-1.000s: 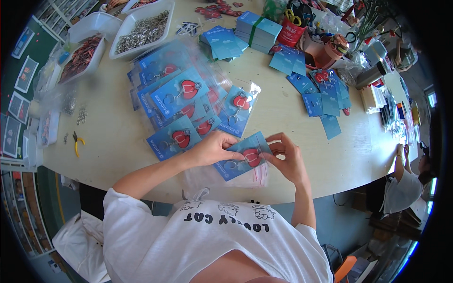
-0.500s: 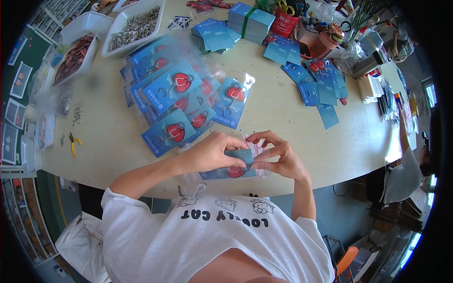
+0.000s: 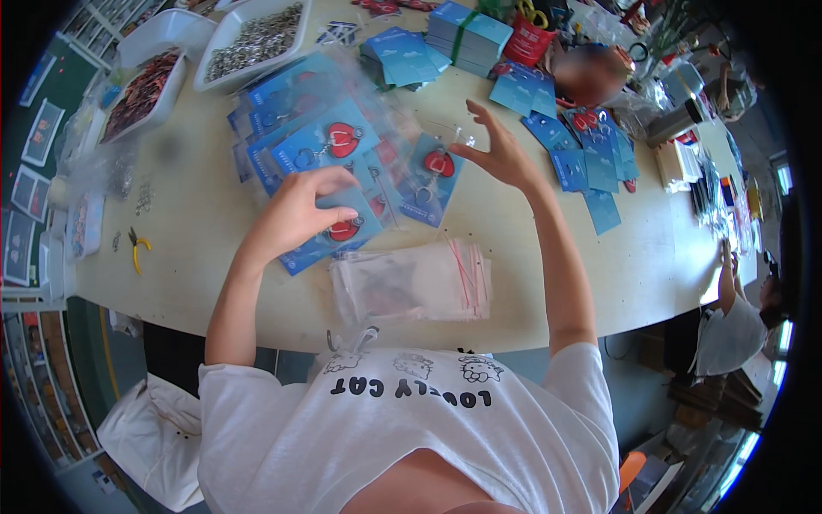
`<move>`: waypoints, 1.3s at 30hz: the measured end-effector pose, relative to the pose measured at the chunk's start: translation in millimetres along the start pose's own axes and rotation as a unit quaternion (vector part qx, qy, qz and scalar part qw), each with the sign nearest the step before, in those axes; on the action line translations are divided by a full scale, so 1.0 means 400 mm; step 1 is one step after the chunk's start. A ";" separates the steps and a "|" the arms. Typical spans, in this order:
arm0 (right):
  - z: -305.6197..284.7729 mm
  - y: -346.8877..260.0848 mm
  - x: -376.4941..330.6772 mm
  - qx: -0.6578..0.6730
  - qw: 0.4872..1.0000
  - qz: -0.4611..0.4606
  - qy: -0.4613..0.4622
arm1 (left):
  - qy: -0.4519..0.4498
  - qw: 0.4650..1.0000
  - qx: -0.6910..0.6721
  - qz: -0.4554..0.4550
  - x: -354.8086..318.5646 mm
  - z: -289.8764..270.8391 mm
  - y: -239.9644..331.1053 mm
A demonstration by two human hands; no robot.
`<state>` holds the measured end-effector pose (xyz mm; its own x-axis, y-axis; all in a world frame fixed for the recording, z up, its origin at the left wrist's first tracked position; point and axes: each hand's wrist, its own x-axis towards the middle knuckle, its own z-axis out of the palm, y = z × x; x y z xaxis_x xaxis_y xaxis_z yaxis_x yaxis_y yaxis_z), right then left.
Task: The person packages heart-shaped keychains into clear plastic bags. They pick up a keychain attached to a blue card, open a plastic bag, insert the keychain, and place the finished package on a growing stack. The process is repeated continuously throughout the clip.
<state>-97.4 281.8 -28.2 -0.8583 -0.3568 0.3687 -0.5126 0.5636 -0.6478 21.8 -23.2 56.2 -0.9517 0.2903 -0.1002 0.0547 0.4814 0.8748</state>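
At the lower edge of a pile of bagged blue cards [image 3: 321, 128], my left hand [image 3: 295, 210] is curved with thumb and fingers apart. Its thumb lies over a blue card with a red keychain [image 3: 349, 230]; whether it presses on the card I cannot tell. My right hand [image 3: 505, 154] is spread open and holds nothing. It is beside another blue card [image 3: 428, 184], which carries a red keychain with a metal ring. Between my forearms lies a stack of clear plastic zip bags [image 3: 402, 283] with red strips at the right end.
Metal rings fill a white tub [image 3: 257, 43]; another tub [image 3: 141, 103] holds dark red pieces. Yellow-handled pliers [image 3: 137, 250] lie left. Banded cards [image 3: 469, 38], loose cards with keychains [image 3: 591, 154] and a red scissors holder [image 3: 528, 38] stand farther back. Another person [image 3: 736, 334] is at the right.
Both hands have left the bag stack and moved apart. My left hand went to the pile, my right hand up and forward. The bagged card they held is gone from above the stack.
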 end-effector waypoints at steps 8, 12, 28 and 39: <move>-0.015 0.068 0.038 0.144 0.955 0.151 -0.211 | 0.218 0.912 0.302 0.171 0.008 0.061 -0.101; -0.107 0.029 -0.027 0.278 0.935 0.202 -0.084 | 0.341 0.848 0.384 0.130 -0.112 0.063 -0.126; 0.240 -0.217 -0.087 0.176 0.984 -0.004 -0.007 | 0.361 0.928 0.084 0.048 -0.163 0.189 -0.259; 0.264 -0.144 -0.004 0.046 0.996 0.073 -0.008 | 0.366 0.908 0.197 0.044 -0.101 0.180 -0.225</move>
<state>-64.1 171.2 -61.7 -0.9230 -0.2883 0.2547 -0.3765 0.5407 -0.7523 77.2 -18.9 -52.7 -0.8762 -0.2173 0.4301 0.1061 0.7837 0.6121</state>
